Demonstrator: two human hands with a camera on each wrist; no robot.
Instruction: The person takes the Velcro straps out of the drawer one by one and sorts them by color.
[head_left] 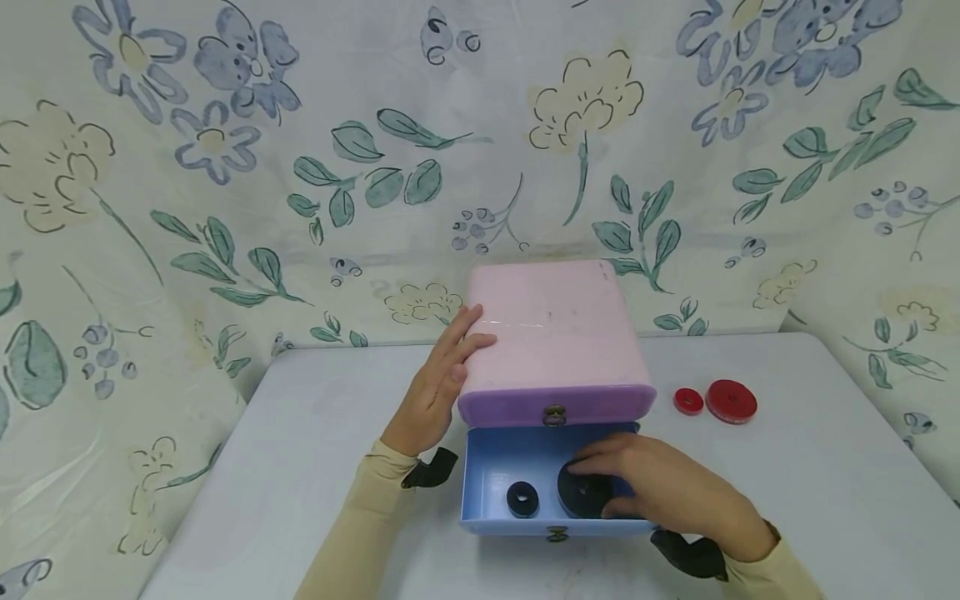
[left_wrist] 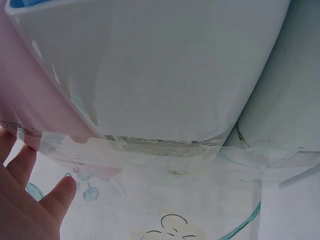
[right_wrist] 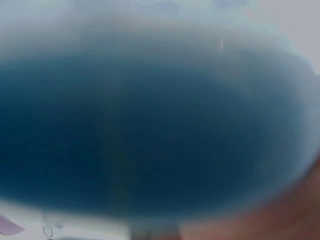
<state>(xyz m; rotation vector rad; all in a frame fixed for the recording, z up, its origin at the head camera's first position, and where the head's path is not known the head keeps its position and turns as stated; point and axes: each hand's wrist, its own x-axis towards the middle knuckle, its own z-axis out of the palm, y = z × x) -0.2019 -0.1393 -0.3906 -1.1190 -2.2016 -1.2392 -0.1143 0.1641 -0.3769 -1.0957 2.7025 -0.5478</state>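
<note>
A small drawer box with a pink top (head_left: 555, 325) and purple upper front stands on the table, its blue lower drawer (head_left: 480, 479) pulled out. My left hand (head_left: 435, 387) rests against the box's left side with fingers fairly straight; the left wrist view catches this hand (left_wrist: 30, 195) by the pink side. Over the drawer's right part, my right hand (head_left: 660, 483) grips a large black disc (head_left: 581, 493) at its rim with thumb and fingers. Left of it in the drawer lies a small black ring (head_left: 522, 499). Blue blur fills most of the right wrist view.
To the right of the box, a small red ring (head_left: 688, 402) and a larger red disc (head_left: 732, 402) lie side by side on the white table (head_left: 810, 467). A floral sheet (head_left: 360, 250) hangs behind and at the sides. Small metal knobs mark both drawer fronts.
</note>
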